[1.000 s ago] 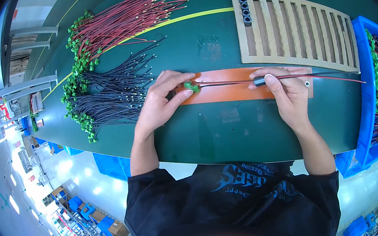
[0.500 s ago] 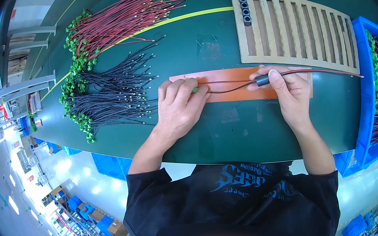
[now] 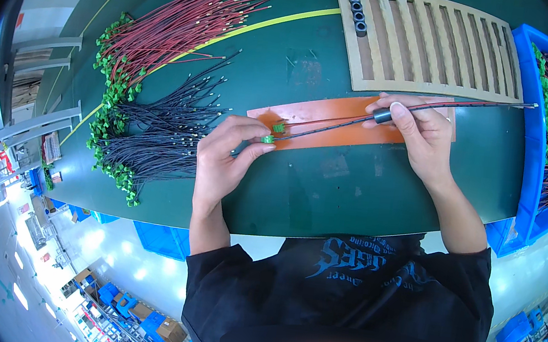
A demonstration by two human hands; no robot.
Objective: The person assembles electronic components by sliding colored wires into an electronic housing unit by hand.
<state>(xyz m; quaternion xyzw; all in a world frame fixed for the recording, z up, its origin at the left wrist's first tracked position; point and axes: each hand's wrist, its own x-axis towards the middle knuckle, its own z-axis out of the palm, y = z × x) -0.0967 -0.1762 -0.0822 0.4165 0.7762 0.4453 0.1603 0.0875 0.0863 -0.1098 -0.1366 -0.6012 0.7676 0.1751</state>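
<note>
My left hand pinches a small green connector between thumb and fingertip, over the left end of an orange mat. A black wire runs taut from that connector toward my right. Just beyond it, a second green connector lies over the mat on a red wire. My right hand is closed, with thumb and fingers gripping a short black cylindrical ferrite core. Both wires lead into the core, and their far ends stretch out to the right, toward a blue bin.
On the left lie a bundle of red wires and a bundle of black wires with green connectors. A slotted cardboard tray at the back holds several black cores. The blue bin at right holds wired pieces.
My left hand has moved left and slightly down, and the green connectors now show. The black wire is pulled straight. My right hand keeps its hold on the core, nearly still.
</note>
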